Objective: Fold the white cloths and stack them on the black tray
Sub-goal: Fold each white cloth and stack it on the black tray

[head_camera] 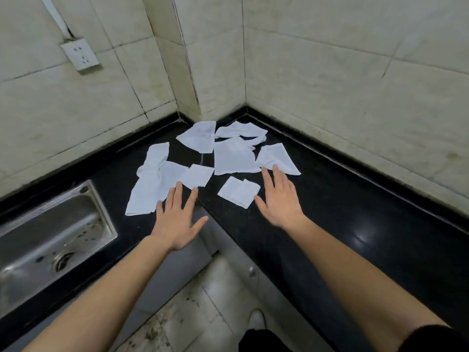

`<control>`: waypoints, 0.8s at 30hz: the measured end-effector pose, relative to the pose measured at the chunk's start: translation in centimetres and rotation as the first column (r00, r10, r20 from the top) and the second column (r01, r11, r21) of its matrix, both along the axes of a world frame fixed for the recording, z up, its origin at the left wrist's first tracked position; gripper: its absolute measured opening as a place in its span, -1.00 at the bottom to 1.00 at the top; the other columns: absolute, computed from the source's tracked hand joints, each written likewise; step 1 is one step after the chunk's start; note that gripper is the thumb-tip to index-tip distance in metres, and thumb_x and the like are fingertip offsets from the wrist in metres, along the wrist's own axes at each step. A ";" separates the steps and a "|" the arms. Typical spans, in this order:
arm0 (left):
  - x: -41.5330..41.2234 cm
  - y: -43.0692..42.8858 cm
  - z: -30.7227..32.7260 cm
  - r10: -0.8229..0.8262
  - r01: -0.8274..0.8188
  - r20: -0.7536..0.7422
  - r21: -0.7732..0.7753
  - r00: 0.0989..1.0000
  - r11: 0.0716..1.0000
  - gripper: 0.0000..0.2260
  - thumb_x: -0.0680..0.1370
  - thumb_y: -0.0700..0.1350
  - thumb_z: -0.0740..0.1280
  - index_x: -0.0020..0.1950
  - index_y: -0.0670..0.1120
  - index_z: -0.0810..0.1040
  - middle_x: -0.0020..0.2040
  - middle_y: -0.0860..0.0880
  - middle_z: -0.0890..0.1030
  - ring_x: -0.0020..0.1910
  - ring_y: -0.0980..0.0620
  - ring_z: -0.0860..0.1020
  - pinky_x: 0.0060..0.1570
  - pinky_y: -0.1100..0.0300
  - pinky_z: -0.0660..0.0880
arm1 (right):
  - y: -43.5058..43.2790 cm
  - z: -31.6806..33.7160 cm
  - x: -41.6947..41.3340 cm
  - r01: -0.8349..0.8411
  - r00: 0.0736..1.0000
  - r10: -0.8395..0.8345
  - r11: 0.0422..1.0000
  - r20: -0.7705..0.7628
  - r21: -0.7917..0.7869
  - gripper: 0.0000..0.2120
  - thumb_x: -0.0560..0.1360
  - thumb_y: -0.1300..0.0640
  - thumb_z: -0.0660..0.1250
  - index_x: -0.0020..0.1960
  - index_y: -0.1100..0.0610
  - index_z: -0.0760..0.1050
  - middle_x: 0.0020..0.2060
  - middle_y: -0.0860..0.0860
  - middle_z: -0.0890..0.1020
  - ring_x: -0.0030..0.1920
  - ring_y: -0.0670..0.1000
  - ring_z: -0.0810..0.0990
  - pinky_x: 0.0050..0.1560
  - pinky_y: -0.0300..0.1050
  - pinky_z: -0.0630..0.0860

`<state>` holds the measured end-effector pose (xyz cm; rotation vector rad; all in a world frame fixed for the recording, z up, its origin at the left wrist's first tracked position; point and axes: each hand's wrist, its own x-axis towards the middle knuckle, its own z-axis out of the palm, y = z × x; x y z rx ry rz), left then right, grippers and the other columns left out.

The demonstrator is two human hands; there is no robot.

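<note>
Both hands spread flat, holding nothing. Left hand (177, 219) just right of sink (102, 207), fingertips at near edge of long cloth (149, 189), which runs away toward the wall. Right hand (279, 199) farther right, beside small folded cloth (238, 191). Loose cloths (232, 158) beyond; tray not seen; bare counter (330, 224) farther right

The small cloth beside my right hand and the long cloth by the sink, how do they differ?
The small cloth is a neat, flat rectangle with a fold line showing, while the long cloth is rumpled and pinched in at its middle. The small cloth covers far less surface than the long cloth, which stretches out lengthwise. Both are white and lie on the black counter.
</note>
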<state>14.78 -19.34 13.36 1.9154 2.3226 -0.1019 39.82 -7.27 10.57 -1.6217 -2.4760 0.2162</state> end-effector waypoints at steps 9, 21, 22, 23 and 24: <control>-6.6 10.4 -2.1 0.064 -0.061 0.066 -0.054 0.996 0.997 -0.28 0.62 0.24 0.14 0.63 -0.02 -0.12 0.62 -0.19 -0.22 0.60 -0.19 -0.18 0.53 -0.18 0.02 | 10.4 -1.8 -7.3 -0.102 0.990 0.110 0.990 0.088 -0.093 -0.33 0.65 -0.08 0.15 0.62 0.14 -0.05 0.59 0.20 0.08 0.55 0.20 0.15 0.45 0.11 0.29; -14.7 21.8 -11.3 -0.051 0.081 0.160 -0.189 0.986 0.979 -0.41 0.57 0.18 0.29 0.46 -0.15 0.33 0.39 -0.18 0.39 0.33 -0.18 0.36 0.22 -0.05 0.43 | 17.4 -7.5 -15.5 -0.077 0.974 0.150 0.925 0.170 -0.373 -0.60 0.64 0.05 0.16 0.45 0.09 0.36 0.34 0.08 0.49 0.32 0.13 0.45 0.25 0.04 0.44; -15.4 22.7 -12.2 -0.080 0.112 0.162 -0.202 0.984 0.973 -0.44 0.55 0.22 0.30 0.40 -0.14 0.39 0.33 -0.16 0.44 0.28 -0.16 0.40 0.18 -0.03 0.46 | 17.9 -7.9 -16.2 -0.055 0.977 0.131 0.918 0.168 -0.393 -0.61 0.64 0.05 0.16 0.44 0.09 0.38 0.32 0.08 0.50 0.31 0.14 0.46 0.23 0.03 0.46; -16.1 23.6 -13.0 -0.110 0.144 0.156 -0.226 0.982 0.964 -0.44 0.52 0.26 0.30 0.33 -0.11 0.42 0.27 -0.13 0.45 0.23 -0.13 0.42 0.15 -0.01 0.48 | 18.5 -8.3 -17.1 -0.039 0.979 0.118 0.910 0.168 -0.412 -0.63 0.64 0.07 0.16 0.42 0.09 0.40 0.30 0.08 0.51 0.29 0.14 0.47 0.21 0.04 0.48; -16.9 24.5 -13.8 -0.141 0.175 0.147 -0.254 0.979 0.951 -0.44 0.50 0.31 0.29 0.28 -0.09 0.43 0.24 -0.11 0.46 0.20 -0.11 0.43 0.13 0.01 0.48 | 19.2 -8.8 -18.2 -0.030 0.979 0.113 0.902 0.168 -0.431 -0.65 0.63 0.08 0.17 0.40 0.09 0.42 0.27 0.08 0.52 0.27 0.14 0.48 0.18 0.04 0.50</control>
